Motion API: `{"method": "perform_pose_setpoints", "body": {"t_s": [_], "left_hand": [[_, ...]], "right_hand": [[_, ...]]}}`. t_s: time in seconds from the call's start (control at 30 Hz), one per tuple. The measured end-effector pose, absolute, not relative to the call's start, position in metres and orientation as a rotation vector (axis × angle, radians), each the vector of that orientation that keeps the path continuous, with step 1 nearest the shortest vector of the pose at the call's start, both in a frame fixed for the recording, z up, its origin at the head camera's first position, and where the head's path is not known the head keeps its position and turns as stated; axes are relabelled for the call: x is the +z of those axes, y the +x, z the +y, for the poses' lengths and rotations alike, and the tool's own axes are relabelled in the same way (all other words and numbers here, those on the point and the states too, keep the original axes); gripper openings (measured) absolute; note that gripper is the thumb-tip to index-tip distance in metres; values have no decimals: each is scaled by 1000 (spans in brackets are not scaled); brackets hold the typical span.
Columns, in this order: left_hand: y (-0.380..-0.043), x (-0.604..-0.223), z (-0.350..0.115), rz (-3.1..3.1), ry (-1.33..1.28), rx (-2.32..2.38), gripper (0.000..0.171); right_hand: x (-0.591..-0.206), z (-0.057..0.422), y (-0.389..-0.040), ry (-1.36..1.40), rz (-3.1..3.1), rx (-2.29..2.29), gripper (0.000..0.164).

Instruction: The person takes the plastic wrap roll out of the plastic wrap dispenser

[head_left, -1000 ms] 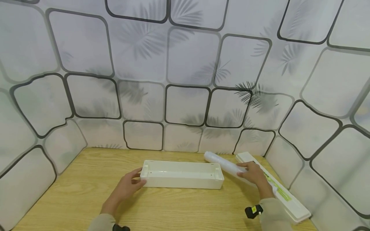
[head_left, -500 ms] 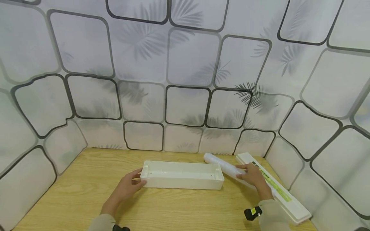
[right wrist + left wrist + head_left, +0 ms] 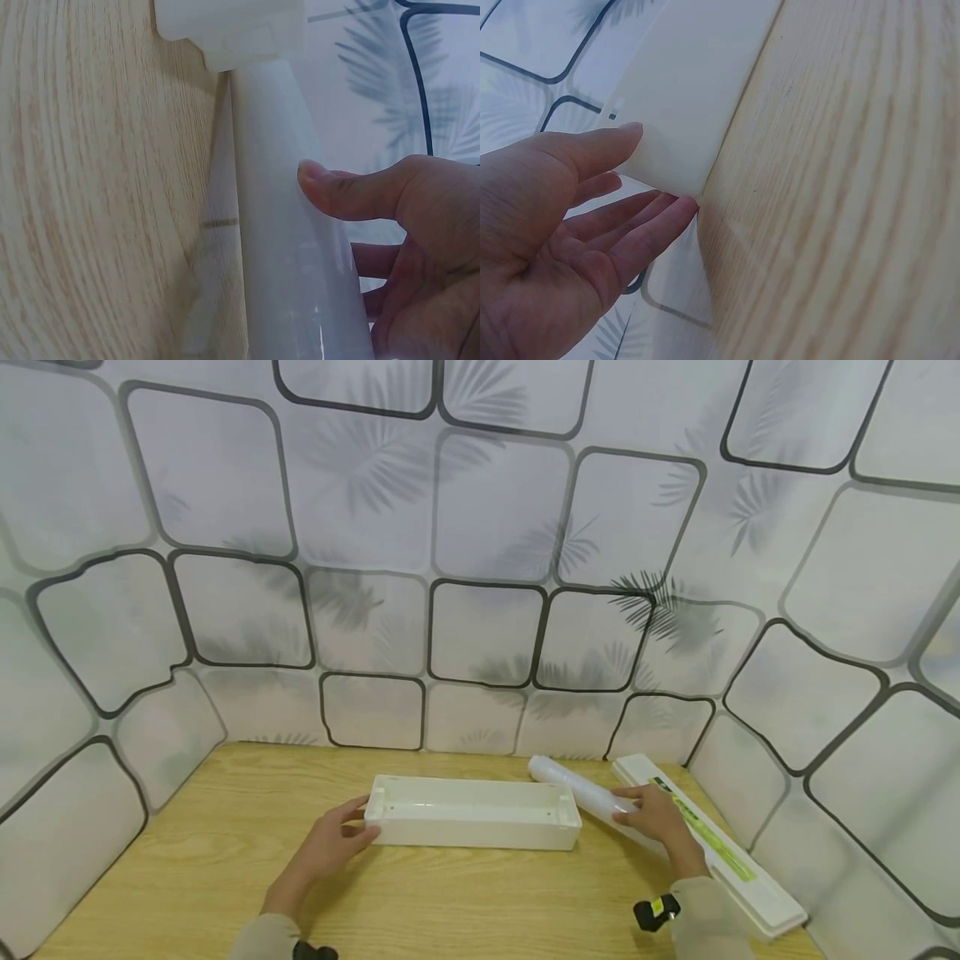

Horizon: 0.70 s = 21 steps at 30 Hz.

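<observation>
A long white open-topped plastic box (image 3: 472, 835) sits on the wooden table in the head view. My left hand (image 3: 326, 849) holds its left end. In the left wrist view the thumb lies on the long wall of the box (image 3: 694, 82) and the fingers are at its end. Right of the box, a roll of clear plastic wrap (image 3: 581, 791) lies slanted, its far part behind the box's right corner. My right hand (image 3: 660, 825) grips this roll near its close end. In the right wrist view the thumb rests on the roll (image 3: 281, 202), and the fingertips are hidden behind it.
A long white lid-like piece (image 3: 768, 897) with a green label strip lies slanted at the table's right edge, partly behind the right forearm. The wooden table (image 3: 465, 910) is bounded by patterned walls (image 3: 375, 714) at the back and both sides.
The right hand and the roll have shifted very slightly. The left hand and the box stay in place.
</observation>
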<state>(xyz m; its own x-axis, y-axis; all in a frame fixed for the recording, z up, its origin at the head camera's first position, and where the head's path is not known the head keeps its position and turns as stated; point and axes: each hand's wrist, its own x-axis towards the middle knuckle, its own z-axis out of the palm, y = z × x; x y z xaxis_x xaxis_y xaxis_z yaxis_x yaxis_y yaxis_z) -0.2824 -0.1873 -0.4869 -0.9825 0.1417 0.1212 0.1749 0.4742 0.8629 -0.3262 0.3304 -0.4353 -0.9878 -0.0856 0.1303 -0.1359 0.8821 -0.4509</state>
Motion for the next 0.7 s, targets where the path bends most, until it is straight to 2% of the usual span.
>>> {"method": "perform_pose_setpoints", "body": {"t_s": [0.7], "left_hand": [[-281, -484, -187, -2658, -307, -1552, 59]], "right_hand": [[-438, 331, -328, 117, -2993, 741, 47]]}}
